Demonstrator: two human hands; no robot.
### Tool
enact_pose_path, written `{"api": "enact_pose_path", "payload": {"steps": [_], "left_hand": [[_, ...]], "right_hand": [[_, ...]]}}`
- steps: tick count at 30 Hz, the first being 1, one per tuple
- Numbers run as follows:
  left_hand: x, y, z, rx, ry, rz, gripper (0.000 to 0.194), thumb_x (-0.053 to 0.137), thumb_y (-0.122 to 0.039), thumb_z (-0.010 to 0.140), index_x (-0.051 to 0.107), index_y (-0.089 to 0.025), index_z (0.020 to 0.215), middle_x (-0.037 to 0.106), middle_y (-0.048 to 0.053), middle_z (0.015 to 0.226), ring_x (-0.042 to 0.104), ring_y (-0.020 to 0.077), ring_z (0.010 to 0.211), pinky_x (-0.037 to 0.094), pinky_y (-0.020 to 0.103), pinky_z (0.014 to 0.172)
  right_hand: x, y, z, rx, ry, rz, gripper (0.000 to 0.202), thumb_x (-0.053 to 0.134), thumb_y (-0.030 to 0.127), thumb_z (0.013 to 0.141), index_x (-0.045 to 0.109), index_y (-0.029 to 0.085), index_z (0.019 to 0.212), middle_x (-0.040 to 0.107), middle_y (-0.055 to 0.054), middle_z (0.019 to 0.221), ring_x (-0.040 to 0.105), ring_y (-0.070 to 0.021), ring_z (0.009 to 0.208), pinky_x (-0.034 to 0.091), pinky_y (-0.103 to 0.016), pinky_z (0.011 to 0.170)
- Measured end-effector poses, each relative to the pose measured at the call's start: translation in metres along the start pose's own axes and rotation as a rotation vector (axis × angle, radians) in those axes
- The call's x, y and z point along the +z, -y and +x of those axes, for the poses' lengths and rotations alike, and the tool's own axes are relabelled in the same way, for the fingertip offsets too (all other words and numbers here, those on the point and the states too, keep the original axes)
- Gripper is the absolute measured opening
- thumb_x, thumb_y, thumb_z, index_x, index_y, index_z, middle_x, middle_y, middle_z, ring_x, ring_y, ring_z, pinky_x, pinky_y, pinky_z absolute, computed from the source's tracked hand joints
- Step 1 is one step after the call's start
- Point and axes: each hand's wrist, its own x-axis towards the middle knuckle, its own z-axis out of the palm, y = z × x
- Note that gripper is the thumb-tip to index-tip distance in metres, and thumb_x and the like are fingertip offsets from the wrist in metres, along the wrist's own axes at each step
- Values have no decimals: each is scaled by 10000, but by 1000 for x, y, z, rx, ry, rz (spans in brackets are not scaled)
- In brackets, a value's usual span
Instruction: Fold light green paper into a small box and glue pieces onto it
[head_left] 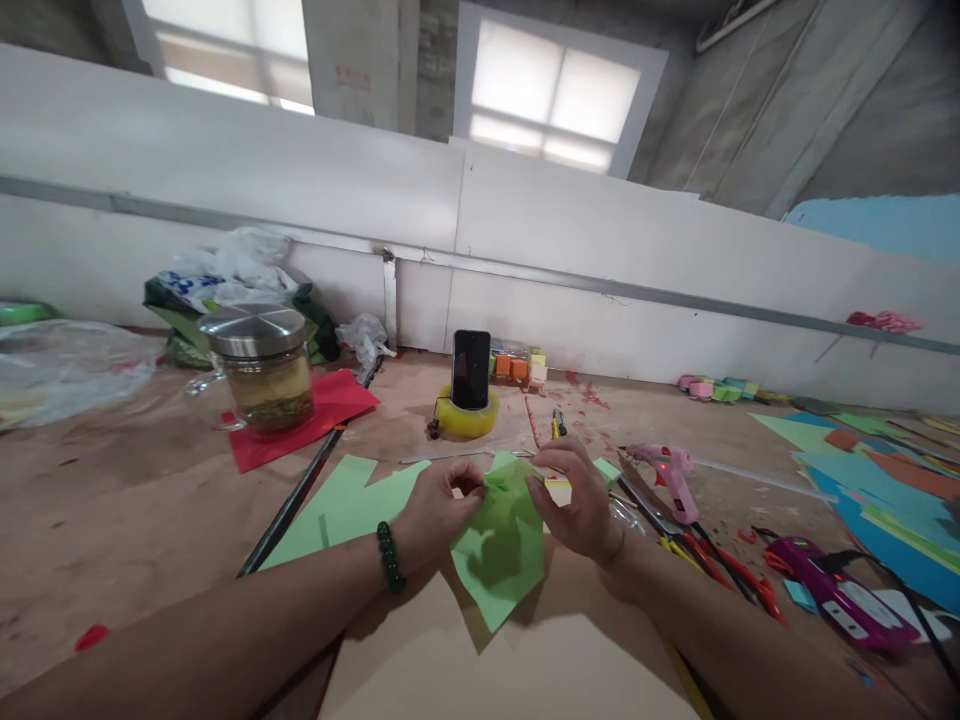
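A light green sheet of paper (501, 555) hangs between my two hands, its pointed corner toward me and its top edge gathered. My left hand (444, 502), below a green bead bracelet (389, 558), pinches the paper's upper left edge between thumb and fingers. On the other side, my right hand (577, 497) has thumb and fingers closed at the upper right edge. Under the paper lies a pale cream board (495, 670). A cut piece of green paper (341, 510) rests on the table left of my left hand.
A lidded glass mug of tea (266, 385) stands on red paper (349, 393). Ahead, a phone (471, 370) leans upright in a yellow tape roll (466, 416). Rightward lie a pink glue gun (670, 475), red-handled pliers (720, 560), a purple corded device (832, 590) and coloured papers (885, 490).
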Motion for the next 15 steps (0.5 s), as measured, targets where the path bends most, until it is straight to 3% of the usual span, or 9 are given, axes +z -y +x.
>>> {"api": "enact_pose_path", "payload": {"steps": [2, 4, 7, 10, 15], "left_hand": [[0, 1, 1, -3, -9, -2, 37, 553, -173, 595, 575, -170, 566, 572, -20, 563, 492, 126, 563, 407, 230, 573], [0, 2, 2, -4, -11, -3, 37, 558, -182, 602, 578, -169, 573, 569, -20, 563, 487, 126, 562, 401, 230, 565], [0, 3, 2, -4, -10, 1, 43, 563, -186, 603, 572, -171, 564, 563, -22, 558, 478, 127, 565, 388, 231, 563], [0, 5, 2, -3, -12, 5, 36, 550, -157, 588, 569, -171, 561, 563, -24, 567, 473, 127, 579, 385, 234, 580], [1, 6, 1, -4, 11, -19, 64, 536, -114, 568, 577, -162, 574, 583, -16, 612, 509, 134, 631, 410, 238, 617]], "right_hand": [[0, 2, 0, -71, 47, -19, 137, 552, 107, 819, 555, 226, 887, 573, 12, 660, 525, -138, 587, 438, -263, 577], [3, 3, -3, -36, 149, -36, 75, 586, 162, 832, 567, 218, 878, 535, 49, 573, 469, -106, 488, 391, -231, 508], [10, 2, -7, 137, 286, -59, 78, 629, 233, 821, 586, 207, 880, 576, 33, 626, 506, -102, 518, 396, -219, 512], [15, 0, -8, 304, 284, -27, 112, 661, 224, 775, 583, 208, 853, 599, 22, 690, 504, -99, 523, 393, -212, 503], [16, -1, -7, 379, 319, 73, 67, 625, 206, 777, 590, 201, 720, 575, 17, 660, 498, -112, 579, 382, -207, 523]]}}
